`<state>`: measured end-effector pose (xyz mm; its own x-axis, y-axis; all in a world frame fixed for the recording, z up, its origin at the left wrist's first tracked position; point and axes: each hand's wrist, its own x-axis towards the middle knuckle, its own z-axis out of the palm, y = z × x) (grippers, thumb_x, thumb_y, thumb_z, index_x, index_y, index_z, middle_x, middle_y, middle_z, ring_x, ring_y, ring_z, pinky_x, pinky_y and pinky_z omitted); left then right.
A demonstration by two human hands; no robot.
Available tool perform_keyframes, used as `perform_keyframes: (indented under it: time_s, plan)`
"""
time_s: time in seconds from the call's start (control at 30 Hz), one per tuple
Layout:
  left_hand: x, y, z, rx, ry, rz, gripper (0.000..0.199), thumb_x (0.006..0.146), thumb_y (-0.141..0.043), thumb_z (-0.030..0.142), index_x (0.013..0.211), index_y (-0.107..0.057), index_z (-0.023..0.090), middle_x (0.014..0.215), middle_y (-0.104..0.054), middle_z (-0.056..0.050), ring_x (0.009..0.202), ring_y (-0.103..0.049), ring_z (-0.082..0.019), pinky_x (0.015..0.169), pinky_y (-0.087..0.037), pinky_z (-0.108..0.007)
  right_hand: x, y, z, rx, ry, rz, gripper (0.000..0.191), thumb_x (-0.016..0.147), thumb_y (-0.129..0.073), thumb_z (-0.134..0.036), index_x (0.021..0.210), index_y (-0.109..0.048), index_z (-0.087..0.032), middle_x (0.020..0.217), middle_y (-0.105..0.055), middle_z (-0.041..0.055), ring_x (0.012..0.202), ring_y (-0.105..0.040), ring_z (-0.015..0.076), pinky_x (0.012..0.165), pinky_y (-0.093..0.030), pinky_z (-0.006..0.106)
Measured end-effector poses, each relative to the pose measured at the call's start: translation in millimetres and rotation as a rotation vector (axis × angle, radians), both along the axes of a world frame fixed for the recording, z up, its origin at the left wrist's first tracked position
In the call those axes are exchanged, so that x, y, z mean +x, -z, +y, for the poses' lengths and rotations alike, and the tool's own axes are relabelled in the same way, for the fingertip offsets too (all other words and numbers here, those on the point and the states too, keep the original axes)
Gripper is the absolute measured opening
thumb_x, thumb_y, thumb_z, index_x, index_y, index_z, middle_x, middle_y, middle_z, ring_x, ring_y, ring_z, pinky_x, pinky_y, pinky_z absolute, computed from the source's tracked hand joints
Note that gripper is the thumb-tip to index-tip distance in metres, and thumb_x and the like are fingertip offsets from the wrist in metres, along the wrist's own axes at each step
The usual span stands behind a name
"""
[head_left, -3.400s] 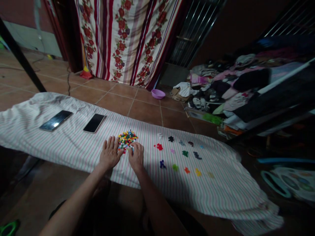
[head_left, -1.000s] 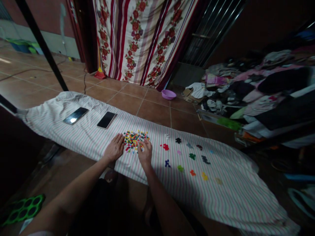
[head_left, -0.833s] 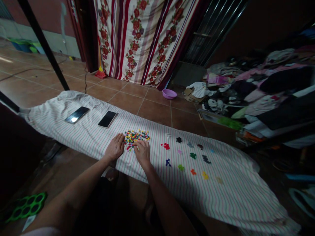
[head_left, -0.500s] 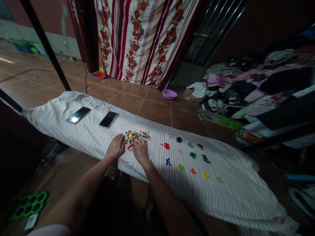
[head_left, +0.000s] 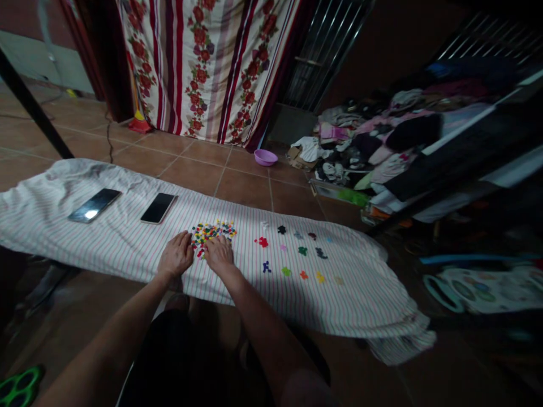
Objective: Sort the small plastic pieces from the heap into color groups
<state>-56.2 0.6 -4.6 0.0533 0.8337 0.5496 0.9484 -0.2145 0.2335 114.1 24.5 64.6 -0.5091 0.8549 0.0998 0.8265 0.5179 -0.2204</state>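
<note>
A mixed pile of tiny coloured pieces point(head_left: 212, 229), perhaps beads, lies on a striped cloth point(head_left: 348, 311). My left hand point(head_left: 176, 254) rests at the pile's left edge, its fingers stretched out and nothing visible in it. Over the near right side of the pile lies my right hand point(head_left: 219, 254), fingers apart and touching the pieces; whatever is under the fingertips is hidden. To the right, small single-colour heaps stand in rows, among them a red heap point(head_left: 262, 242), a black heap point(head_left: 281, 230), a dark green heap point(head_left: 302, 251) and a yellow heap point(head_left: 320, 277).
Two phones lie on the cloth at the left, a dark phone point(head_left: 158, 208) and a shiny phone point(head_left: 95, 205). Beyond the cloth, a purple basin point(head_left: 265, 157) stands on the tiled floor. A heap of clothes point(head_left: 373, 135) fills the back right, and a flowered curtain point(head_left: 212, 68) hangs behind.
The view has turned to the right, so the cloth and hands appear farther left. My right hand's fingers look more spread over the pile; my left hand stays at its edge.
</note>
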Motion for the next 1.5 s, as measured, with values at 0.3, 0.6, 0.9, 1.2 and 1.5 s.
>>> perform_keyframes:
  time_s: [0.3, 0.6, 0.9, 1.2, 1.5]
  plan:
    - [1, -1.6, 0, -0.004, 0.001, -0.044, 0.043, 0.088, -0.036, 0.027, 0.125, -0.052, 0.01, 0.127, -0.058, -0.02, 0.123, -0.052, -0.029, 0.103, -0.045, -0.047, 2, 0.6, 1, -0.015, 0.077, 0.111, 0.015, 0.089, -0.054, -0.025, 0.097, -0.067, -0.025, 0.102, -0.069, 0.0031, 0.103, -0.052, 0.0217, 0.088, -0.038, 0.034]
    - [1, -4.1, -1, -0.015, -0.008, -0.045, 0.046, 0.086, -0.038, 0.025, 0.129, -0.05, 0.012, 0.128, -0.058, -0.019, 0.123, -0.053, -0.03, 0.103, -0.045, -0.049, 26, 13.6, 14, -0.018, 0.162, 0.331, 0.013, 0.087, -0.055, -0.02, 0.094, -0.066, -0.022, 0.097, -0.071, 0.0007, 0.096, -0.057, 0.0172, 0.089, -0.038, 0.028]
    - [-3, 0.5, -1, -0.017, 0.037, -0.009, 0.048, 0.084, -0.038, 0.022, 0.131, -0.048, 0.014, 0.129, -0.059, -0.016, 0.125, -0.051, -0.028, 0.106, -0.043, -0.047, 113, 25.1, 41, 0.158, 0.369, 0.391, 0.023, 0.082, -0.051, -0.013, 0.092, -0.069, -0.021, 0.09, -0.071, 0.0028, 0.09, -0.059, 0.0171, 0.086, -0.039, 0.03]
    - [-5, 3.2, 0, -0.047, 0.099, 0.01, 0.052, 0.089, -0.037, 0.022, 0.14, -0.04, 0.014, 0.138, -0.052, -0.018, 0.13, -0.048, -0.028, 0.106, -0.043, -0.049, 204, 23.7, 58, 0.173, 0.629, 0.324, 0.025, 0.078, -0.05, -0.014, 0.089, -0.072, -0.02, 0.089, -0.073, 0.0052, 0.082, -0.06, 0.0187, 0.083, -0.041, 0.032]
    - [-5, 6.5, -1, 0.011, 0.063, -0.011, 0.057, 0.084, -0.042, 0.021, 0.139, -0.038, 0.009, 0.143, -0.045, -0.024, 0.129, -0.048, -0.033, 0.105, -0.045, -0.049, 226, 16.3, 61, 0.034, 0.78, 0.186, 0.03, 0.082, -0.049, -0.015, 0.097, -0.074, -0.022, 0.095, -0.074, 0.0057, 0.09, -0.064, 0.0187, 0.084, -0.042, 0.029]
